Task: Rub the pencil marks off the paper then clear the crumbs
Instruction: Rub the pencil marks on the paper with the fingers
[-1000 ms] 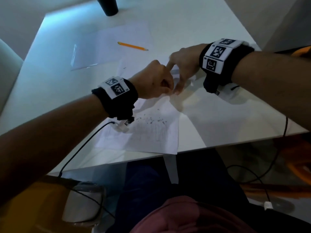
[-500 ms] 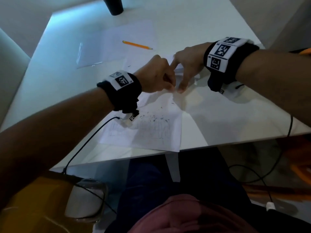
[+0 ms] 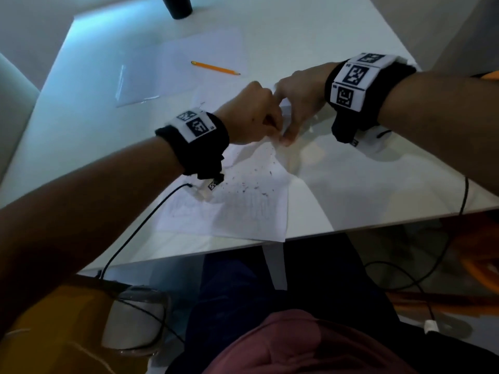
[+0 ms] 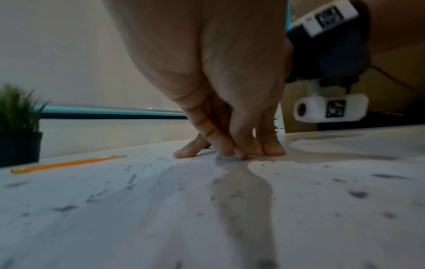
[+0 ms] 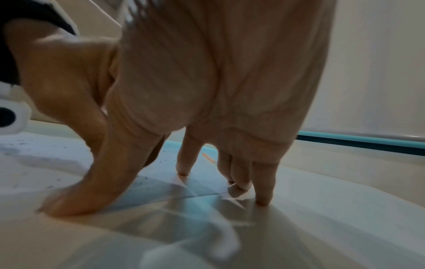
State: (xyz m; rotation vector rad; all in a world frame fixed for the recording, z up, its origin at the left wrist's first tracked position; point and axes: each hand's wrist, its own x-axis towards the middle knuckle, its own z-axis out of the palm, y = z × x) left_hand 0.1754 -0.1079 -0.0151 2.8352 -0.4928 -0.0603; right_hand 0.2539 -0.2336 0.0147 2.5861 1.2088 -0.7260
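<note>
A white sheet of paper (image 3: 237, 211) lies near the table's front edge, with faint pencil lines and several dark crumbs (image 3: 248, 187) on it. At the sheet's far end my left hand (image 3: 251, 114) is curled, its fingertips (image 4: 227, 151) pinched together and pushed down on the paper (image 4: 161, 200). They hold a small eraser, almost wholly hidden, with only a pale tip (image 4: 239, 155) showing. Right beside it my right hand (image 3: 297, 103) is spread, with its thumb (image 5: 76, 196) and fingers (image 5: 264, 191) pressing the paper (image 5: 161, 209) flat.
An orange pencil (image 3: 214, 68) lies on a second sheet (image 3: 183, 66) farther back. A black pot (image 3: 176, 6) with a green plant (image 4: 18, 109) stands at the far edge. Cables hang over the table's front edge (image 3: 378, 225).
My left hand has made a short stroke on the paper next to the right hand's fingers. The right hand has stayed pressed on the sheet, which now puckers a little below it.
</note>
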